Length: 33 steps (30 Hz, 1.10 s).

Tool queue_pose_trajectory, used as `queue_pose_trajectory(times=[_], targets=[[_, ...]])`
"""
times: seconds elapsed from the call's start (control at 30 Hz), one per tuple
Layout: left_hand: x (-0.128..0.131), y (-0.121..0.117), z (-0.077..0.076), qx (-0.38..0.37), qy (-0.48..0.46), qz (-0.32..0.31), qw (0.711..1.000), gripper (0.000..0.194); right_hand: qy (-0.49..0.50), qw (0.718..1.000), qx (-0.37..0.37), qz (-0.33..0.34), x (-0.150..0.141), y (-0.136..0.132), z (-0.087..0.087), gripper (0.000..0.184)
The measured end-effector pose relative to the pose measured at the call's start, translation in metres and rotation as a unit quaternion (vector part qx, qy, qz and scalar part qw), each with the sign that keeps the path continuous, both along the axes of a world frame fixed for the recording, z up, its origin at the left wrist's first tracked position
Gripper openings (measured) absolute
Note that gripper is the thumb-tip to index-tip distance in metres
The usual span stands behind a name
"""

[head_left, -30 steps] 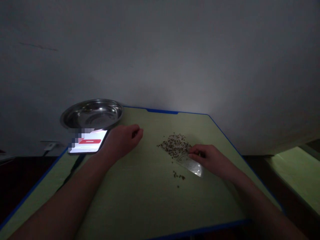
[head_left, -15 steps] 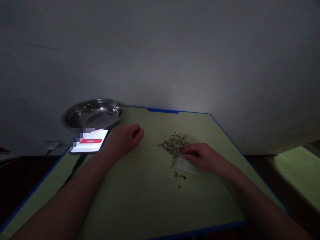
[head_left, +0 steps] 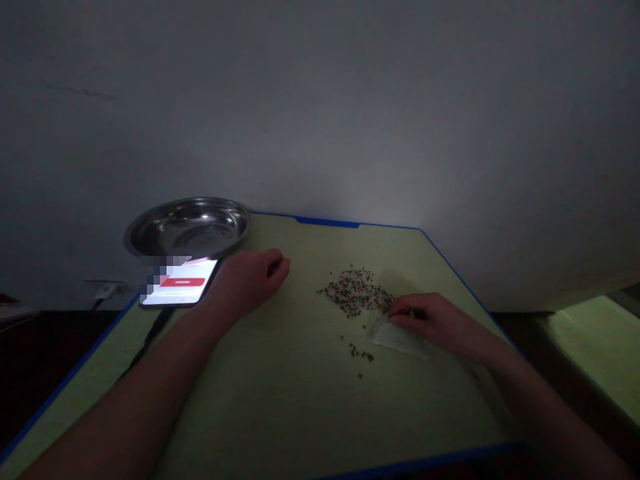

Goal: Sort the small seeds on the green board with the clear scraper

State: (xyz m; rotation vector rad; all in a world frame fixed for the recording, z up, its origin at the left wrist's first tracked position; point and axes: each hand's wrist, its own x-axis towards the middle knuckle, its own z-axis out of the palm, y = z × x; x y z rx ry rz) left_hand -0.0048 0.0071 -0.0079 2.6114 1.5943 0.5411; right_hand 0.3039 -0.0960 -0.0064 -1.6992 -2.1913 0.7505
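Observation:
A heap of small dark seeds [head_left: 356, 291] lies on the pale green table [head_left: 280, 387]. A few stray seeds [head_left: 361, 353] sit nearer me. My right hand [head_left: 436, 321] rests just right of the heap, its fingers pinched on a small clear plastic bag [head_left: 400, 339] that lies flat on the table. My left hand [head_left: 253, 277] lies on the table left of the heap, fingers loosely curled with nothing visible in them. It sits beside a lit phone [head_left: 181, 283].
A shiny steel dish [head_left: 187, 228] stands at the table's far left corner, behind the phone. The table has a blue edge [head_left: 325, 221] and meets a grey wall. A second green surface [head_left: 595, 347] shows at the right. The room is dim.
My right hand slid toward the heap with the plastic bag, then drew back to the right, dragging the bag along. My left hand has stayed put.

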Motion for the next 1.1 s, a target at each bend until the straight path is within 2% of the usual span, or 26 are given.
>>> queue_pose_trajectory(times=[0.2,0.3,0.43,0.63,0.83,1.0,1.1], targets=[[0.0,0.0,0.0,0.0,0.003,0.0,1.0,0.038,-0.003,0.998,0.03,-0.056,0.001,0.01,-0.009,0.019],[0.0,0.0,0.0,-0.003,0.003,0.001,1.0,0.039,-0.003,0.999,0.036,-0.036,-0.008,0.011,-0.01,0.018],[0.0,0.0,0.0,-0.004,-0.003,-0.003,1.0,0.037,0.014,1.0,0.01,0.008,-0.017,0.006,-0.009,0.016],[0.0,-0.001,0.001,-0.008,-0.003,-0.002,1.0,0.037,0.01,1.0,0.014,-0.008,-0.026,0.004,-0.008,0.016],[0.0,-0.001,0.001,-0.007,-0.01,-0.006,1.0,0.036,0.009,1.0,0.008,0.027,-0.028,0.0,-0.007,0.014],[0.001,-0.001,-0.001,-0.007,-0.017,-0.008,1.0,0.035,0.008,1.0,0.019,0.001,-0.026,0.002,-0.006,0.016],[0.0,0.0,-0.002,-0.007,-0.018,-0.008,1.0,0.034,-0.004,1.0,0.023,0.009,-0.032,-0.001,-0.003,0.016]])
